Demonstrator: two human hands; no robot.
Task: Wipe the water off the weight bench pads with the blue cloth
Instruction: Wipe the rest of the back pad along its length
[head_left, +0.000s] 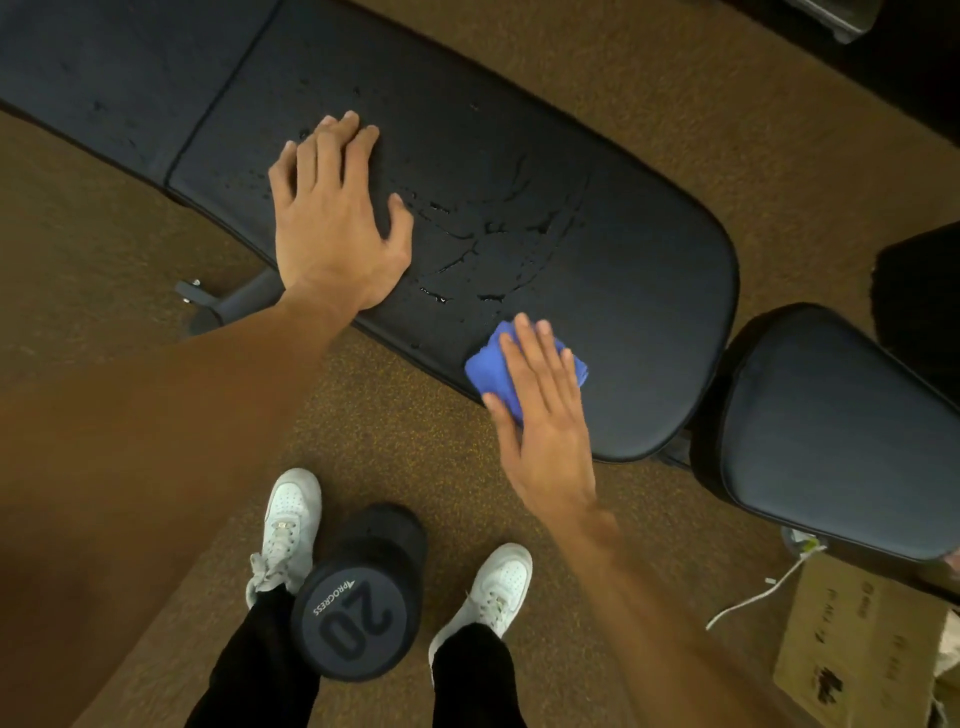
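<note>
The black weight bench's long back pad (634, 249) runs from the upper left to the right. Water drops and streaks (488, 228) lie on its middle. My left hand (337, 218) rests flat on the pad, fingers straight, just left of the water. My right hand (540, 405) presses a folded blue cloth (491, 369) onto the pad's near edge, fingers straight over it, below the wet patch. A second pad section (104, 78) continues at the upper left, with a few drops on it. The separate seat pad (841, 431) sits at the right.
A black 20 dumbbell (358, 608) stands on the brown speckled floor between my white shoes (285, 525). A bench leg (228, 301) sticks out under my left wrist. A cardboard box (857, 649) and a white cord (753, 597) lie at the lower right.
</note>
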